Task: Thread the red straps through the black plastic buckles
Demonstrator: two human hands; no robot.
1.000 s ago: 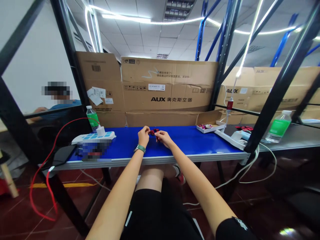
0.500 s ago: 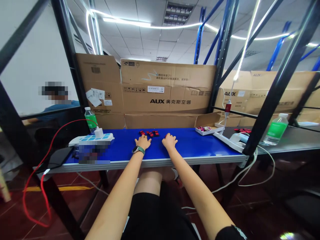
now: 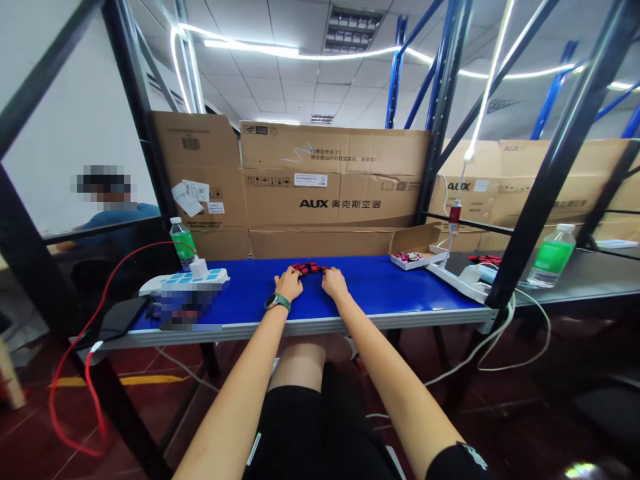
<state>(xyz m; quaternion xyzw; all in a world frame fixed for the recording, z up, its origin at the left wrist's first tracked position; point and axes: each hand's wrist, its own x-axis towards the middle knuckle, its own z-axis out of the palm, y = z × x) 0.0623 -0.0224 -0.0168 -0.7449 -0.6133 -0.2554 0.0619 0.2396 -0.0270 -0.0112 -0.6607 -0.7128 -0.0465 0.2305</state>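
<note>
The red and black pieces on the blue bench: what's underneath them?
The small red-and-black pieces lie on the flat blue bench top. Directly beneath them is hidden, and the left hand and right hand cover their near edge.

A workshop or assembly room indoors: black and blue steel racking (image 3: 443, 113) frames a long blue-topped work surface (image 3: 380, 287) carrying small red-and-black parts (image 3: 309, 268), set against brown cardboard AUX air-conditioner cartons (image 3: 330, 173), beneath white ceiling tiles (image 3: 240, 87) and looping strip lights (image 3: 493, 80).

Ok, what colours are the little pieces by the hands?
The small pieces look red and black, in the head view.
</note>
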